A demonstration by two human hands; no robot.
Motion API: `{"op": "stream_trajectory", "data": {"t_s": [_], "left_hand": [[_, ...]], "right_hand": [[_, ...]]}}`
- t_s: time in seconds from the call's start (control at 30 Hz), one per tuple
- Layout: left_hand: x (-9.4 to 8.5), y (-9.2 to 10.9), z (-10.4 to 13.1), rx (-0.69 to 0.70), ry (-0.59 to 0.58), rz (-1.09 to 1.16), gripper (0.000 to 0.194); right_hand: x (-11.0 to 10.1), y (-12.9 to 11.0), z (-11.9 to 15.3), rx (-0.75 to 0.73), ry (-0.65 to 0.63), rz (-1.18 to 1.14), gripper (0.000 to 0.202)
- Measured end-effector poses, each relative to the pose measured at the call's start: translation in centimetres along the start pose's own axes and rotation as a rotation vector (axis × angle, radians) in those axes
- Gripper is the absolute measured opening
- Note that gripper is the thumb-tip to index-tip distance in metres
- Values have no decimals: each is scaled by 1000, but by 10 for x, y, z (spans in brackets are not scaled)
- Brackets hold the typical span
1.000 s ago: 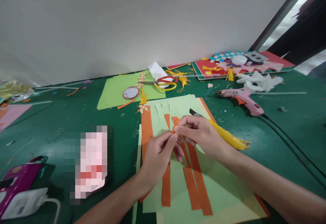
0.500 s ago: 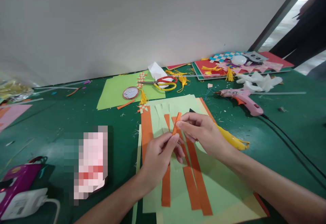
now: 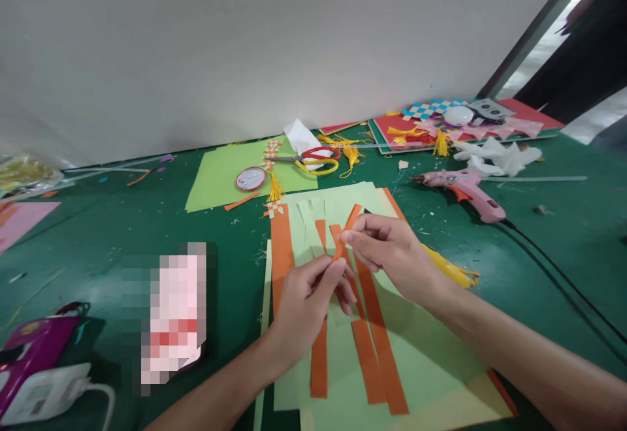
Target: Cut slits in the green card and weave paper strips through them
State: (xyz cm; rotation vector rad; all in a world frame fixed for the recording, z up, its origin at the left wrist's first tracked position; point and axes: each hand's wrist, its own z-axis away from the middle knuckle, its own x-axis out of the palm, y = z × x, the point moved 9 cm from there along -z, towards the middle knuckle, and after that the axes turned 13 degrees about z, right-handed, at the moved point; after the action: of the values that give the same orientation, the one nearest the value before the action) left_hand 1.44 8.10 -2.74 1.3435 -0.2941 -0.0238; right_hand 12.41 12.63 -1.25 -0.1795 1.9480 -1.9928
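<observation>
A short orange paper strip (image 3: 353,214) is held between my two hands, tilted up to the right. My left hand (image 3: 309,290) pinches its lower end between thumb and forefinger. The fingers of my right hand (image 3: 386,245) are closed on the strip higher up. Below the hands lie pale green sheets (image 3: 431,352) with several orange strips (image 3: 385,346) on them. A wider orange piece (image 3: 281,241) runs along the left side of the sheets, with a small orange-and-white woven piece (image 3: 275,209) at its top.
Scissors (image 3: 321,160), a round tin (image 3: 251,179) and yellow tassels lie behind the sheets. A pink glue gun (image 3: 465,191) with a black cord is at the right. A blurred-out pink object (image 3: 176,313) and a purple device (image 3: 44,352) are at the left.
My right hand has shifted slightly right along the orange strip, whose upper part now leans further right and shows more length. My left hand is almost unmoved.
</observation>
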Motion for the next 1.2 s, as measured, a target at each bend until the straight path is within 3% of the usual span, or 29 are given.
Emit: {"op": "stream_trajectory", "data": {"t_s": [0.13,0.37,0.93,1.2], "left_hand": [[1,2,1,10,-3,8,34],[1,5,0,34,-18,1,35],[0,-3,2,8,-30,-2,35],[-2,3,1,58,15,-10,34]], "right_hand": [[2,2,-1,18,-16,-28,32],[18,4,1,67,-179,-18,33],[12,0,1,66,-110,-113,37],[14,4,-1,62,-168,-43,27]]}}
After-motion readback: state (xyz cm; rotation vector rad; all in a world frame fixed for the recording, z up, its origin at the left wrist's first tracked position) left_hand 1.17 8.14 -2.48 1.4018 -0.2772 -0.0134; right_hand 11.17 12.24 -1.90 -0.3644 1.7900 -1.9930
